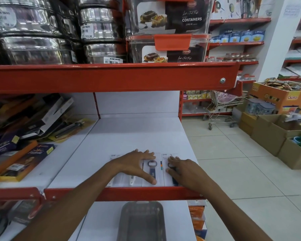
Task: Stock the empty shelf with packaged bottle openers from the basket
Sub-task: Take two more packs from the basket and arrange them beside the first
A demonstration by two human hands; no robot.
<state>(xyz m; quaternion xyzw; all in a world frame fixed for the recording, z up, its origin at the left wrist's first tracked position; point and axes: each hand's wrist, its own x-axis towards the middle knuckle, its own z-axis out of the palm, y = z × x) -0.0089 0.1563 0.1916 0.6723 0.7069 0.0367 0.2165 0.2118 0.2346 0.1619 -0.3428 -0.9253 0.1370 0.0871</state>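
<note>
Grey ribbed plastic basket [140,223], both hands' fingers spread flat on carded bottle openers [153,168]

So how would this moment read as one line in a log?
phase: arranging | left hand: flat on packaged bottle openers | right hand: on rightmost pack | shelf: front row only

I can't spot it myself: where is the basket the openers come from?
In the head view the grey basket sits on the lower white shelf, bottom centre, just below the red shelf edge and between the person's forearms.
</note>
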